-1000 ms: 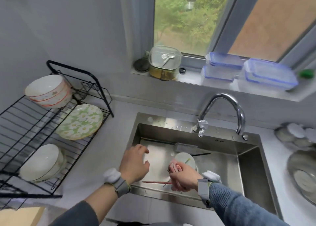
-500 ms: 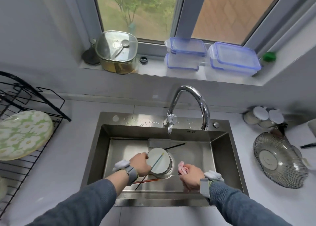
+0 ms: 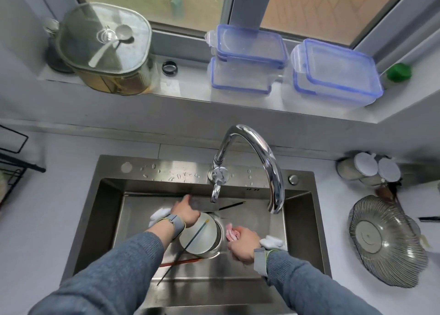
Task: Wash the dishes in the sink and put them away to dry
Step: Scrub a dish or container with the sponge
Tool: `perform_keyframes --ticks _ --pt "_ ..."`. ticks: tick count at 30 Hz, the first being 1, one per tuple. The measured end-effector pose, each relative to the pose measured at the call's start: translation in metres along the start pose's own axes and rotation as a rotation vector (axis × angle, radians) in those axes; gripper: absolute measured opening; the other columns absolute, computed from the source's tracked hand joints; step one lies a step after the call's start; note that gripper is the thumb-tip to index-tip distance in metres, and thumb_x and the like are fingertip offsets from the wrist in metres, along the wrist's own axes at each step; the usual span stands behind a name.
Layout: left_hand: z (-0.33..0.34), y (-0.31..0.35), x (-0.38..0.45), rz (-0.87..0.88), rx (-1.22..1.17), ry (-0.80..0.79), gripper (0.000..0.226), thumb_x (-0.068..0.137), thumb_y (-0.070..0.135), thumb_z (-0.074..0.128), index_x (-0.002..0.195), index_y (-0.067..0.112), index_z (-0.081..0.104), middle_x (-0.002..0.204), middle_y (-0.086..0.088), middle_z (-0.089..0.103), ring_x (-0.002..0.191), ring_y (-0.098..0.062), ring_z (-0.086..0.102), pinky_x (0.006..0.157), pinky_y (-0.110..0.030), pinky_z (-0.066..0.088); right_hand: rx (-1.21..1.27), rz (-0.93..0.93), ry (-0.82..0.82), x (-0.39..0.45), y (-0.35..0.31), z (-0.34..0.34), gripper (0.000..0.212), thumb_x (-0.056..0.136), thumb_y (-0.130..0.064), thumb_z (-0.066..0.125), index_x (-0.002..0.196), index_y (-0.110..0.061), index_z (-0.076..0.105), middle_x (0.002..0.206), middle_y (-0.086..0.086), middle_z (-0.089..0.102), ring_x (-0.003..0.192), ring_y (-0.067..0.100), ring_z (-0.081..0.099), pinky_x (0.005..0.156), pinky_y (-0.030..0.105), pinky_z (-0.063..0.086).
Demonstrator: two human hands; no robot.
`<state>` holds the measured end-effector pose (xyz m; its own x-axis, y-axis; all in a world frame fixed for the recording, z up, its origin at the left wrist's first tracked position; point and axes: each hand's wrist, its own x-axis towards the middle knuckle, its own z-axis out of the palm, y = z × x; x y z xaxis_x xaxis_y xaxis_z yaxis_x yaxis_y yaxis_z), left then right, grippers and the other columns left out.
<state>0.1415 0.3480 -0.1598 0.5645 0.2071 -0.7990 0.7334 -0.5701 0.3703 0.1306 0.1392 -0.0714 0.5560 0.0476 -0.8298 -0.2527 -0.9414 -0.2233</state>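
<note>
Since half a second ago: left hand (image 3: 184, 213) off the white bowl's (image 3: 202, 237) rim, now reaching toward the sink's (image 3: 107, 219) back wall, fingers extended, holding nothing. Right hand (image 3: 241, 244) clamped on a pink cloth (image 3: 230, 233) beside the bowl. I judge washing not yet begun; the faucet (image 3: 252, 162) shows no water. Chopsticks (image 3: 190, 241) lie across the bowl, likely in the way. Drying rack (image 3: 12, 167) far left; glass dish (image 3: 385, 241) on the counter (image 3: 42, 214), right.

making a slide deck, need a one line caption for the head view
At the sink, left hand reaches past a white bowl holding chopsticks while right hand grips a pink cloth.
</note>
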Motion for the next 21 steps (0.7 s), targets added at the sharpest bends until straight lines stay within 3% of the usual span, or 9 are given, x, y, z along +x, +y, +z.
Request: perform_keyframes --ticks 2,4,10,12,14,18,21 --pt "0.005 0.004 0.010 -0.008 0.015 -0.013 0.082 0.091 0.033 0.062 0.162 0.019 0.022 0.161 -0.021 0.033 0.148 -0.036 0.033 0.120 -0.036 0.032 -0.028 -0.002 -0.033 0.007 -0.001 -0.001 0.025 0.093 -0.023 0.049 0.111 -0.018 0.066 0.107 0.011 0.075 0.101 0.037 0.071 0.087 0.041 0.059" --pt "0.009 0.004 0.018 -0.011 0.020 -0.009 0.081 0.092 0.031 0.063 0.161 0.016 0.023 0.160 -0.020 0.036 0.147 -0.036 0.035 0.119 -0.036 0.033 -0.014 -0.003 -0.037 0.011 -0.001 -0.003 0.028 0.089 -0.022 0.052 0.112 -0.021 0.067 0.105 0.010 0.076 0.098 0.037 0.071 0.086 0.043 0.059" --pt "0.010 0.009 0.018 0.009 0.027 0.128 0.044 0.100 0.023 0.061 0.139 0.007 0.050 0.138 -0.016 0.059 0.132 -0.034 0.050 0.102 -0.030 0.040 0.058 -0.006 0.000 0.012 0.003 -0.004 0.011 0.084 -0.034 0.052 0.091 -0.028 0.058 0.103 0.010 0.076 0.098 0.037 0.070 0.086 0.043 0.059" --pt "0.006 0.008 0.006 0.070 0.039 0.179 0.031 0.098 0.024 0.063 0.127 0.013 0.058 0.128 -0.010 0.064 0.121 -0.032 0.057 0.091 -0.027 0.041 0.081 -0.004 0.009 0.012 0.006 -0.003 0.012 0.083 -0.037 0.051 0.089 -0.028 0.057 0.102 0.008 0.075 0.099 0.037 0.069 0.087 0.042 0.058" --pt "0.002 0.001 -0.010 0.150 0.069 0.218 0.023 0.095 0.030 0.066 0.116 0.021 0.061 0.124 -0.006 0.065 0.116 -0.031 0.059 0.090 -0.030 0.043 0.114 -0.005 0.013 0.013 0.011 0.001 0.012 0.085 -0.037 0.054 0.091 -0.027 0.057 0.097 0.007 0.074 0.092 0.033 0.069 0.085 0.040 0.058" --pt "0.006 -0.018 -0.047 0.307 -0.013 0.237 0.008 0.090 0.033 0.068 0.095 0.035 0.062 0.125 0.003 0.063 0.117 -0.024 0.059 0.098 -0.031 0.045 0.379 0.021 0.019 0.025 0.028 0.013 0.046 0.083 -0.064 0.051 0.088 -0.019 0.062 0.088 0.009 0.077 0.089 0.035 0.074 0.085 0.043 0.058" --pt "0.015 -0.034 -0.081 0.380 -0.146 0.236 0.006 0.082 0.039 0.071 0.085 0.037 0.066 0.121 0.016 0.058 0.108 -0.013 0.064 0.099 -0.030 0.049 0.577 0.065 0.023 -0.009 0.017 0.008 0.049 0.094 -0.062 0.054 0.089 -0.014 0.061 0.071 0.005 0.074 0.064 0.022 0.072 0.065 0.033 0.056"
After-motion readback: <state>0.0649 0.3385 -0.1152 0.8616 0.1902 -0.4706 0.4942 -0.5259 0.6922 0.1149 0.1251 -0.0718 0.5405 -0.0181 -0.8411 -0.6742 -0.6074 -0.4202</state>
